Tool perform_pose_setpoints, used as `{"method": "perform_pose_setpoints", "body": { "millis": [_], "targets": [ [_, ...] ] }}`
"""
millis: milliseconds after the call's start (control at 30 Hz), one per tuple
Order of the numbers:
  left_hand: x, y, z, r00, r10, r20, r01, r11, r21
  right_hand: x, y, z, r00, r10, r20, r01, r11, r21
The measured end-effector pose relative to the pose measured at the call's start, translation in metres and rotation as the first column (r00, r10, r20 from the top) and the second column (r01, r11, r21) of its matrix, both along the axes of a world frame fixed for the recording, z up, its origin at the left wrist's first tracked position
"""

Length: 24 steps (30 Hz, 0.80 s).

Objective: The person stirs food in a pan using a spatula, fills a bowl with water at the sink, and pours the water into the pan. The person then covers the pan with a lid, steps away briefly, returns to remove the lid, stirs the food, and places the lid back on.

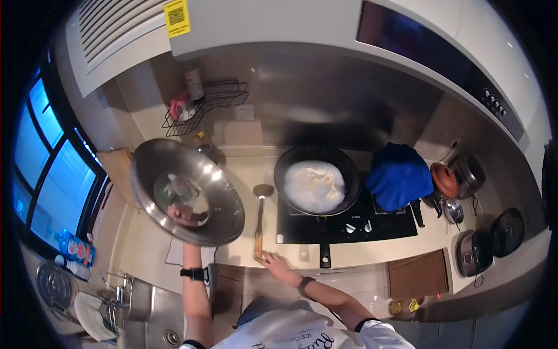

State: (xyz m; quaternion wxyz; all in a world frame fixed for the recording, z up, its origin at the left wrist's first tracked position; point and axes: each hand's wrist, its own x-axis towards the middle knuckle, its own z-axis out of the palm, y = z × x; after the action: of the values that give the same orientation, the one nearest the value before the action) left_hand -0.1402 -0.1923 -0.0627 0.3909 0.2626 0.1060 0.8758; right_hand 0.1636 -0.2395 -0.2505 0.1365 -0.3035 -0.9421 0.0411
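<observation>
My left hand (181, 214) shows through the glass centre of a large metal lid (224, 206), its fingers closed at the knob behind the glass. The lid is tilted above the counter at the left. A spatula (258, 230) with a wooden handle lies on the counter, blade pointing away from me. My right hand (276, 266) rests at the counter's front edge, fingers stretched out, fingertips at the handle's end. On the left burner stands a black wok (354, 183) with white, foamy contents (314, 186) and a paler yellowish patch in the middle.
A blue cloth (398, 177) covers something on the right burner of the black stove (343, 230). Right of it are a reddish-brown pot (444, 179), a small metal bowl (453, 210) and an appliance (472, 253). A sink (160, 311) is at the lower left; a wire rack (218, 99) hangs behind.
</observation>
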Motion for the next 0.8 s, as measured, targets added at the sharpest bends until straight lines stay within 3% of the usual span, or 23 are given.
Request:
{"method": "perform_pose_setpoints", "body": {
  "millis": [67, 100, 133, 200, 300, 433, 567, 800],
  "targets": [
    [-0.038, -0.018, -0.019, 0.981, -0.091, 0.170, 0.088, 0.996, 0.027, -0.014, 0.005, -0.009, 0.998, -0.015, 0.062, 0.014, 1.000, 0.014],
    [-0.036, -0.034, -0.008, 0.994, 0.105, 0.028, -0.098, 0.977, -0.188, -0.017, 0.008, -0.015, 0.997, -0.008, 0.072, 0.007, 1.000, 0.017],
    [-0.043, -0.037, -0.011, 0.973, 0.232, -0.021, -0.231, 0.954, -0.193, -0.020, 0.010, -0.016, 0.997, 0.002, 0.083, -0.004, 1.000, 0.021],
    [-0.052, -0.060, 0.007, 0.996, 0.074, 0.046, -0.066, 0.986, -0.155, -0.027, 0.013, -0.011, 0.994, 0.023, 0.108, -0.013, 0.996, -0.091],
    [-0.084, -0.060, -0.011, 0.984, -0.071, -0.164, 0.088, 0.991, 0.098, -0.044, 0.017, -0.008, 0.996, -0.041, 0.084, 0.055, 0.983, -0.172],
    [-0.091, -0.081, -0.035, 0.992, -0.082, -0.099, 0.081, 0.997, -0.005, -0.057, 0.018, -0.001, 0.987, -0.158, -0.022, 0.149, 0.965, -0.217],
    [-0.089, -0.092, -0.051, 0.993, -0.113, -0.044, 0.108, 0.988, -0.113, -0.060, 0.015, 0.028, 0.930, -0.367, -0.028, 0.326, 0.857, -0.400],
    [-0.071, -0.086, -0.073, 0.982, -0.185, 0.029, 0.186, 0.952, -0.243, -0.069, 0.041, 0.077, 0.900, -0.341, -0.271, 0.265, 0.922, -0.283]
  ]
}}
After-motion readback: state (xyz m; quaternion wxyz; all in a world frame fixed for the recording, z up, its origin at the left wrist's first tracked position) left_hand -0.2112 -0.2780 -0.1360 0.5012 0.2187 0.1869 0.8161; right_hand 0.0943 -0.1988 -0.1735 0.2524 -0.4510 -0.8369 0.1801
